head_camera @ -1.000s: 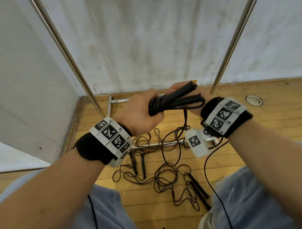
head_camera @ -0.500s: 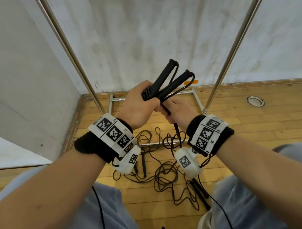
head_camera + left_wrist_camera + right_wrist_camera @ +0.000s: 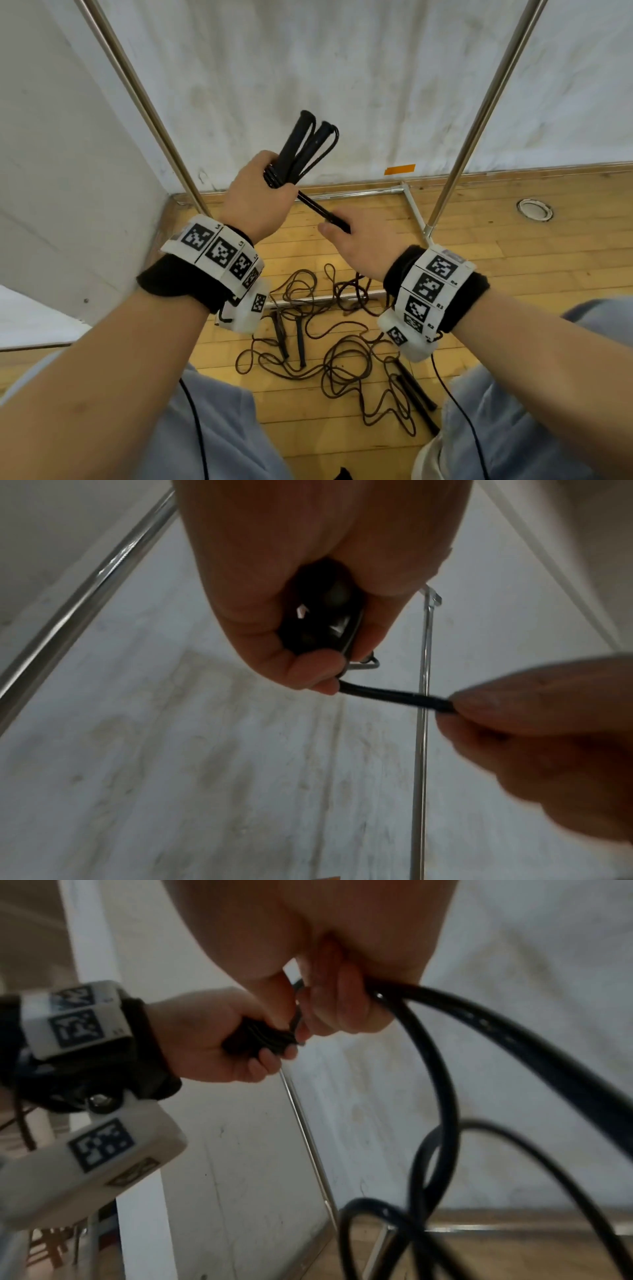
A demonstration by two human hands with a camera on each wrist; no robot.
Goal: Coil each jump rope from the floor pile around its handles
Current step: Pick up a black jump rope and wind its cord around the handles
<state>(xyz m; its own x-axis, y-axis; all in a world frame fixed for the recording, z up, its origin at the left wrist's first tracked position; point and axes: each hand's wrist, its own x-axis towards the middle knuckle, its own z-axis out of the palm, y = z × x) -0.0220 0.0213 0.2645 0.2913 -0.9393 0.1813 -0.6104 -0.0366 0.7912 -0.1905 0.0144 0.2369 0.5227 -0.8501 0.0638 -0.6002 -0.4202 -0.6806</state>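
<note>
1. The pair of black foam jump-rope handles [image 3: 300, 149], with black cord looped along them, now points steeply up toward the white wall [image 3: 342, 68]; a second ago it lay nearly level, so another wrap seems under way.
2. The left hand [image 3: 255, 202] grips the handles' lower ends at chest height; the right hand [image 3: 363, 240] pinches the taut black cord [image 3: 322, 210] just below.
3. A tangled pile of brown ropes [image 3: 342, 359] waits on the wooden floor [image 3: 513, 274], still uncoiled.
</note>
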